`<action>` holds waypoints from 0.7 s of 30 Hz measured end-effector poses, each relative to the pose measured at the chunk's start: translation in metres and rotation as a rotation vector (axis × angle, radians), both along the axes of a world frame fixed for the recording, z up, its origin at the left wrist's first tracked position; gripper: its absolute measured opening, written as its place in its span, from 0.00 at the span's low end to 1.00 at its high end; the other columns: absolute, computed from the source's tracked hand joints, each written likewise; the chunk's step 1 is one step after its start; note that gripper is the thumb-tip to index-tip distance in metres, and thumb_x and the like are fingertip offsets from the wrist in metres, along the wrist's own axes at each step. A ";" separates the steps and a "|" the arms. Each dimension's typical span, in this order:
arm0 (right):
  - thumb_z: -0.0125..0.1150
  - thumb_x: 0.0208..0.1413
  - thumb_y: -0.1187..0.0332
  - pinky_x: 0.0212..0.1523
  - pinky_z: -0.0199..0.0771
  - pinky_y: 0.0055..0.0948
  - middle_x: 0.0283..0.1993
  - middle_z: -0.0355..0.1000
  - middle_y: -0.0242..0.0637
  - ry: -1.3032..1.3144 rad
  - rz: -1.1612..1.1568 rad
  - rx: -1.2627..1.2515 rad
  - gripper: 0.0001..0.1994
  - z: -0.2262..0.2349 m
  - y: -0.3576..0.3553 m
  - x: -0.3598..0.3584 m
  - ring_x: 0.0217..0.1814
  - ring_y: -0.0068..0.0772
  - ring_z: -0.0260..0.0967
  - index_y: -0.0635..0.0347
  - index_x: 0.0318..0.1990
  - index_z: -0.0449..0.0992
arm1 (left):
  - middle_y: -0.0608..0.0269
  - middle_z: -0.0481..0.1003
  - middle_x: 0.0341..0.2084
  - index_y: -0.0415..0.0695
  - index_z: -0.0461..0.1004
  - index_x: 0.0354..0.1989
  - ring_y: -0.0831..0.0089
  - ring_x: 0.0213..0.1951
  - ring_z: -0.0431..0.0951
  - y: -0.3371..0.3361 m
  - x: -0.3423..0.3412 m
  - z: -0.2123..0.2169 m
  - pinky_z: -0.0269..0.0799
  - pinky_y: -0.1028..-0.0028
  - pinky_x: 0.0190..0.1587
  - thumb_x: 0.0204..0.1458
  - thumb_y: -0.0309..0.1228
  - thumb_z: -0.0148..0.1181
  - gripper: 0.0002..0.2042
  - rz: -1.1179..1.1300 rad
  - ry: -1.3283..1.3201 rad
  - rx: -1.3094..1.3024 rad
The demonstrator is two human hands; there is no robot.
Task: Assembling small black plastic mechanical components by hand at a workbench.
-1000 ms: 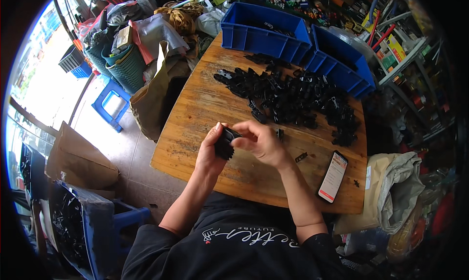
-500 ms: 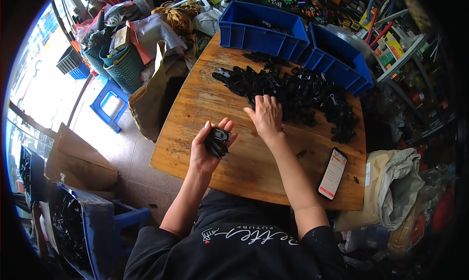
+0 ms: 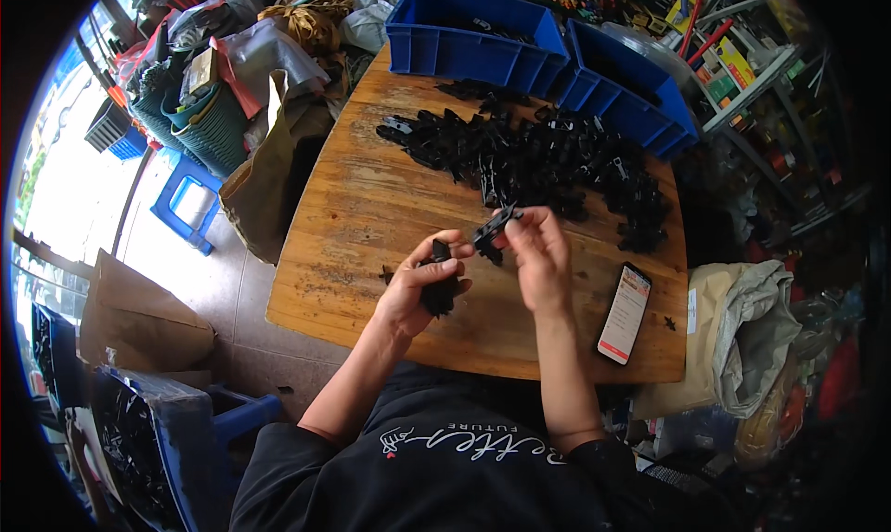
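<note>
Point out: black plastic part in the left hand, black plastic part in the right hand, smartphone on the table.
black plastic part in the left hand (image 3: 438, 291): head view, its lower body below the thumb.
black plastic part in the right hand (image 3: 492, 232): head view, its middle by the fingertips.
smartphone with the lit white screen (image 3: 624, 313): head view, screen centre.

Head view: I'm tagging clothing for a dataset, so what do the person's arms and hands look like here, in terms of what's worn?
Both forearms are bare, and the left hand and right hand wear no gloves. No watch, ring or bracelet is visible. The person wears a black short-sleeved T-shirt with pale lettering across the chest and a small red mark beside it.
</note>
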State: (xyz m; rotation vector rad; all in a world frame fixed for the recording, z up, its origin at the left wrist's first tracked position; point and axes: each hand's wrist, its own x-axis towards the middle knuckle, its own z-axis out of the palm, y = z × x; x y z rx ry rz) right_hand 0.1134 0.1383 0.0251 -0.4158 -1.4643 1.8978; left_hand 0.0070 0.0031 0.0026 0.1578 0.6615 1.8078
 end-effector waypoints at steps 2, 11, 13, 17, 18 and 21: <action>0.52 0.57 0.72 0.45 0.70 0.24 0.44 0.71 0.40 0.074 0.020 -0.063 0.06 -0.005 -0.018 0.006 0.42 0.25 0.69 0.61 0.40 0.66 | 0.61 0.71 0.37 0.45 0.67 0.45 0.72 0.39 0.73 0.002 0.004 -0.008 0.72 0.66 0.44 0.47 0.24 0.57 0.15 -0.012 -0.008 0.032; 0.58 0.54 0.69 0.34 0.68 0.19 0.33 0.71 0.32 -0.351 -0.283 0.601 0.08 -0.013 -0.021 0.038 0.33 0.20 0.67 0.62 0.38 0.68 | 0.55 0.73 0.30 0.45 0.66 0.35 0.65 0.32 0.76 0.001 0.003 -0.009 0.73 0.69 0.37 0.44 0.18 0.55 0.11 0.154 0.025 0.004; 0.60 0.52 0.67 0.27 0.67 0.21 0.25 0.69 0.32 -0.691 -0.545 0.937 0.10 -0.016 -0.005 0.064 0.25 0.23 0.66 0.61 0.38 0.69 | 0.54 0.73 0.30 0.45 0.66 0.35 0.65 0.33 0.75 -0.003 -0.002 -0.008 0.73 0.69 0.38 0.43 0.19 0.56 0.11 0.171 0.094 -0.036; 0.58 0.53 0.65 0.26 0.67 0.25 0.26 0.69 0.36 -1.024 -0.621 0.806 0.12 -0.012 0.012 0.089 0.22 0.30 0.64 0.62 0.41 0.70 | 0.53 0.73 0.29 0.45 0.66 0.35 0.65 0.32 0.76 -0.001 -0.002 -0.008 0.73 0.72 0.36 0.41 0.19 0.58 0.12 0.199 0.225 -0.094; 0.57 0.53 0.67 0.28 0.67 0.25 0.31 0.69 0.37 -0.904 -0.519 0.808 0.12 -0.017 0.017 0.093 0.25 0.29 0.64 0.62 0.43 0.70 | 0.53 0.73 0.29 0.45 0.66 0.35 0.65 0.32 0.76 0.000 0.000 -0.006 0.73 0.72 0.36 0.41 0.19 0.58 0.12 0.197 0.226 -0.093; 0.53 0.52 0.74 0.36 0.68 0.27 0.44 0.67 0.40 -0.859 -0.287 0.714 0.15 -0.005 0.022 0.098 0.34 0.31 0.66 0.62 0.49 0.69 | 0.53 0.74 0.28 0.44 0.66 0.35 0.66 0.29 0.76 -0.001 0.002 -0.004 0.72 0.74 0.33 0.40 0.18 0.58 0.13 0.230 0.250 -0.102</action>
